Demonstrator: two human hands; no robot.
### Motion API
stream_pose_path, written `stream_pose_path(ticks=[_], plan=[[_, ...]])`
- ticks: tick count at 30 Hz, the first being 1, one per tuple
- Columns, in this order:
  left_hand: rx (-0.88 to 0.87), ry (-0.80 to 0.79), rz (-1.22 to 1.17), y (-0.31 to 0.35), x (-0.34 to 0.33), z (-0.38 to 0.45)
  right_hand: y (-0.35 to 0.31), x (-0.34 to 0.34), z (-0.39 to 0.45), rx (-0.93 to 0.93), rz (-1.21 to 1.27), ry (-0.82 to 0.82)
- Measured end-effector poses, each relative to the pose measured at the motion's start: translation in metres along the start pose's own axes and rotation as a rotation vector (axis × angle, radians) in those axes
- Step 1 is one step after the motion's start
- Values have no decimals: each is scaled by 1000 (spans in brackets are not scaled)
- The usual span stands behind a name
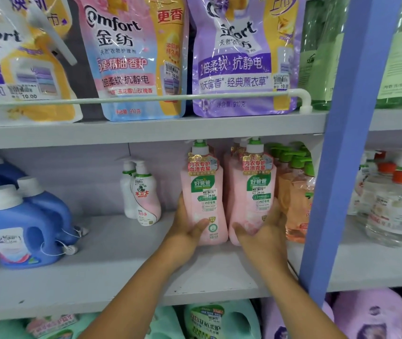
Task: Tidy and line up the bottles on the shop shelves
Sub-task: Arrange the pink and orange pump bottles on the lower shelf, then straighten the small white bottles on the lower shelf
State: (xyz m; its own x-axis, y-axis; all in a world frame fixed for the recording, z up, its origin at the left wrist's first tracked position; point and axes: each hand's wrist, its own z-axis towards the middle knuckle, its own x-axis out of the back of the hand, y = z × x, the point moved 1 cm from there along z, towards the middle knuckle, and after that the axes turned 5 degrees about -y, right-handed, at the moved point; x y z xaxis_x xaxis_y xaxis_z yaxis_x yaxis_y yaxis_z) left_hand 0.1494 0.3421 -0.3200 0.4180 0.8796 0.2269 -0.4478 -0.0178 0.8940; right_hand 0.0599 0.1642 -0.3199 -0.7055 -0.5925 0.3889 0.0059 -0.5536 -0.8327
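Two tall pink pump bottles with green labels stand side by side on the middle grey shelf (pixel 121 260). My left hand (pixel 186 225) grips the lower part of the left pink bottle (pixel 204 187), thumb across its front. My right hand (pixel 263 231) grips the base of the right pink bottle (pixel 253 192) the same way. Both bottles stand upright and almost touch. More pink bottles stand behind the right one, mostly hidden.
Left of my hands stand two small white-and-pink pump bottles (pixel 143 194) and blue detergent jugs (pixel 21 228). Orange pump bottles with green caps (pixel 297 196) crowd the right, against a blue upright post (pixel 336 167). Refill pouches (pixel 131 57) fill the shelf above behind a white rail.
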Motion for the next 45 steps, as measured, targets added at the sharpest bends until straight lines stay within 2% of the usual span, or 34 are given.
stream_pose_path(ticks=[3, 7, 11, 21, 23, 25, 26, 28, 30, 32, 35, 37, 40, 45], plan=[[18, 30, -37, -1, -1, -6, 1, 0, 0, 3, 10, -3], [69, 165, -11, -13, 6, -11, 2, 1, 1, -2, 29, -12], [101, 135, -79, -18, 12, -9, 2, -1, 1, 0, 18, -11], [140, 72, -67, -9, 17, -16, -10, 7, -8, -13, 50, 7], [180, 110, -73, -12, 25, -21, -21, 10, -21, 100, 24, 125], [213, 259, -62, -15, 47, -26, -38, 4, -41, 305, 40, 206], [217, 343, -81, -15, 62, -27, -49, -4, -50, 377, 110, 162], [227, 480, -51, -13, 99, -23, -75, -29, -62, 435, 247, -25], [255, 561, 75, -15, 136, -11, -102, -67, -62, 401, 266, -192], [296, 610, 128, -18, 163, 2, -122, -111, -48, 279, 250, -304], [314, 581, 29, -32, 181, 18, -142, -163, -24, 93, 124, -406], [350, 525, 3, -43, 184, 28, -143, -184, -13, 103, 109, -353], [308, 427, 28, -64, 184, 42, -135, -207, -5, 88, 171, -324], [310, 317, -6, -81, 192, 54, -125, -229, 1, 54, 66, -274]])
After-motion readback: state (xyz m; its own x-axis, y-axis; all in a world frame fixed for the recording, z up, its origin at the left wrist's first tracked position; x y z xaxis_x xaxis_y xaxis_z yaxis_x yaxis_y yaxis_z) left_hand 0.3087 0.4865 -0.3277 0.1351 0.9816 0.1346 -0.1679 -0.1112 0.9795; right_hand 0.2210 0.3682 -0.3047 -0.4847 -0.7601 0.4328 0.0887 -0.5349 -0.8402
